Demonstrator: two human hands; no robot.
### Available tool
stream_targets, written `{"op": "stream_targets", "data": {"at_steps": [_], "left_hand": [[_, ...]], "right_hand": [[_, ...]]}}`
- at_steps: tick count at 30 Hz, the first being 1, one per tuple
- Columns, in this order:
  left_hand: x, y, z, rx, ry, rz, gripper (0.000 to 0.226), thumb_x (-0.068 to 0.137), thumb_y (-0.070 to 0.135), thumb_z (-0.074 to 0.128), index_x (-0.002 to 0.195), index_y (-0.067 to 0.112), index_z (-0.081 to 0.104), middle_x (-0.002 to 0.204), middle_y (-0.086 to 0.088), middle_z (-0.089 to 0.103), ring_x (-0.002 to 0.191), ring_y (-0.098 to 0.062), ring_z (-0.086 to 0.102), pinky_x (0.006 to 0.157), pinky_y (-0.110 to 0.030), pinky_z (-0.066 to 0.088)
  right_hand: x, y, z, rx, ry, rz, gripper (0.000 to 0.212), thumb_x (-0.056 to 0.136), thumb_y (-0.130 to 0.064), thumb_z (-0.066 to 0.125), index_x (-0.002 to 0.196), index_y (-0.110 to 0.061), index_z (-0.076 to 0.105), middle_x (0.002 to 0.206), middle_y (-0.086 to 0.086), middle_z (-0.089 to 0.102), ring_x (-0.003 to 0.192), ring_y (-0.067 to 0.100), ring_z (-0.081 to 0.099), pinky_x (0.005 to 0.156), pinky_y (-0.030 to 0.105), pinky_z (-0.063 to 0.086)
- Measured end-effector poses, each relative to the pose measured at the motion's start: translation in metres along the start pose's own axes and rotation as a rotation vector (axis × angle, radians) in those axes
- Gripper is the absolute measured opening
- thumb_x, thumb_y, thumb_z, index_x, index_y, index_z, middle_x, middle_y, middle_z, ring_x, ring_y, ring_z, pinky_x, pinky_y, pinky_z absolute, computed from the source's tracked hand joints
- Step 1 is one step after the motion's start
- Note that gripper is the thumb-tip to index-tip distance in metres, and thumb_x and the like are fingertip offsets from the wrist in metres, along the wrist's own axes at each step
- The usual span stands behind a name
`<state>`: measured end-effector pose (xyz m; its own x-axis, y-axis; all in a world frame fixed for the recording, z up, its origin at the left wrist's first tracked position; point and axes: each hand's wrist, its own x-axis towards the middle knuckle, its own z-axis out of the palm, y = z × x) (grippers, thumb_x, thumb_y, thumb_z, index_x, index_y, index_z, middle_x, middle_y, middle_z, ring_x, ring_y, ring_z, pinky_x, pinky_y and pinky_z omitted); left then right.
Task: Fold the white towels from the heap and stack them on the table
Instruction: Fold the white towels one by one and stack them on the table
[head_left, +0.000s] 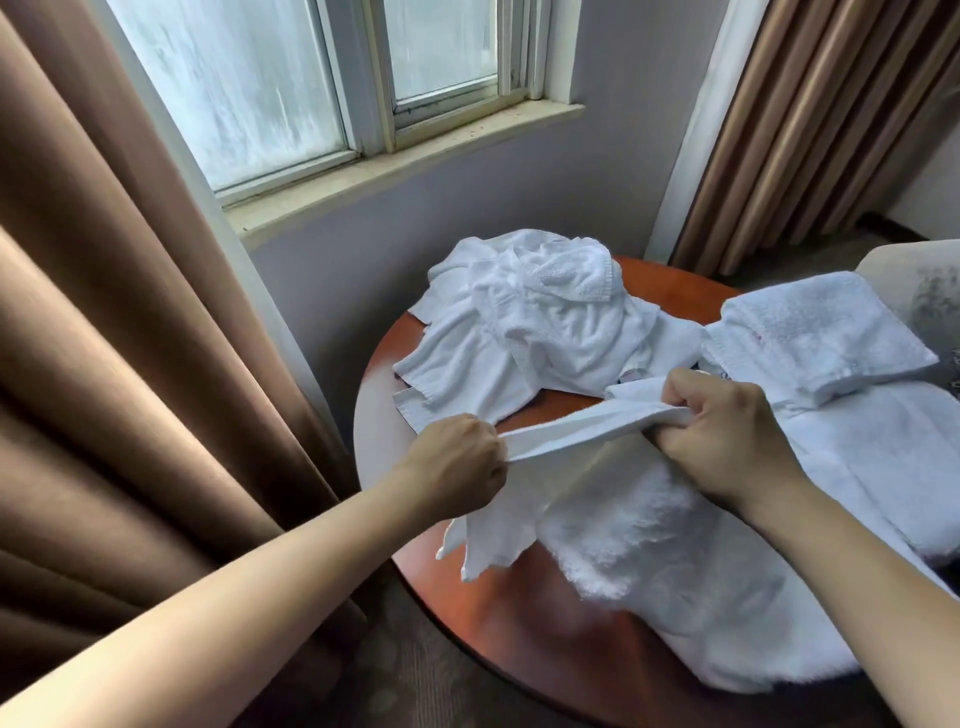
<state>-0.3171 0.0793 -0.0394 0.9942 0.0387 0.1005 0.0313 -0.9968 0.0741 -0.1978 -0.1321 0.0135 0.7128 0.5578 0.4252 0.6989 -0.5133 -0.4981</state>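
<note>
**Towel (582, 431) stretched between two fists: notes on handling**

Quick rundown. The towel is up off the table (519, 613) along one hem. The left hand (457, 467) is fisted tight on one end of that hem and the right hand (727, 431) on the other, so the edge runs taut between them. The rest sags down onto the near side of the tabletop.

It's terry cloth, so soft, floppy and light, w/ zero stiffness. It only holds a line while it's pulled, and imo any slack means it bunches. It's grippy, not slippery, and there's nothing to break. The best hold is the corners or the hemmed edge, which is firmer than the fluffy middle.

The heap (545, 322) of unfolded ones sits at the back of the table. The folded stack (815, 332) is on the right, on top of a flat towel (883, 467). Can't tell if that flat one is separate or part of the one being held, bc the right arm covers the join.

Folding it probably means bringing the two ends together w/o dropping the tension.
</note>
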Motion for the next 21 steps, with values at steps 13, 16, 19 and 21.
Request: {"op": "stream_targets", "data": {"at_steps": [13,16,19,21], "left_hand": [[0.005,-0.025,-0.003,-0.419,0.144,-0.187,0.044,0.075,-0.002,0.057,0.115,0.017,0.055,0.080,0.007,0.054,0.075,-0.018,0.050,0.066,-0.027,0.036],[0.002,-0.040,0.000,-0.384,0.058,-0.297,0.010,0.080,0.008,0.064,0.087,0.014,0.069,0.079,-0.002,0.066,0.080,-0.022,0.059,0.066,-0.029,0.041],[-0.005,-0.049,0.002,-0.672,0.119,-0.464,0.021,0.083,0.017,0.069,0.070,0.032,0.064,0.082,-0.004,0.066,0.079,-0.017,0.059,0.069,-0.030,0.047],[-0.008,-0.048,0.003,-0.874,0.208,-0.562,0.021,0.084,0.016,0.071,0.071,0.031,0.064,0.077,0.000,0.064,0.072,-0.013,0.058,0.066,-0.027,0.046]], "right_hand": [[0.004,0.026,-0.022,0.015,-0.010,0.192,0.023,0.067,-0.005,0.079,0.062,-0.007,0.057,0.059,0.006,0.056,0.062,0.025,0.051,0.056,0.019,0.036],[0.007,0.032,-0.024,0.004,-0.097,0.259,0.024,0.067,-0.010,0.081,0.063,-0.005,0.057,0.058,0.007,0.054,0.062,0.024,0.048,0.055,0.026,0.035],[0.007,0.037,-0.024,-0.015,-0.242,0.337,0.025,0.067,-0.018,0.083,0.062,-0.010,0.061,0.058,0.004,0.056,0.065,0.022,0.051,0.059,0.032,0.037],[0.006,0.040,-0.021,-0.045,-0.305,0.364,0.029,0.069,-0.022,0.083,0.058,-0.012,0.058,0.057,0.004,0.055,0.063,0.020,0.051,0.058,0.032,0.036]]}}
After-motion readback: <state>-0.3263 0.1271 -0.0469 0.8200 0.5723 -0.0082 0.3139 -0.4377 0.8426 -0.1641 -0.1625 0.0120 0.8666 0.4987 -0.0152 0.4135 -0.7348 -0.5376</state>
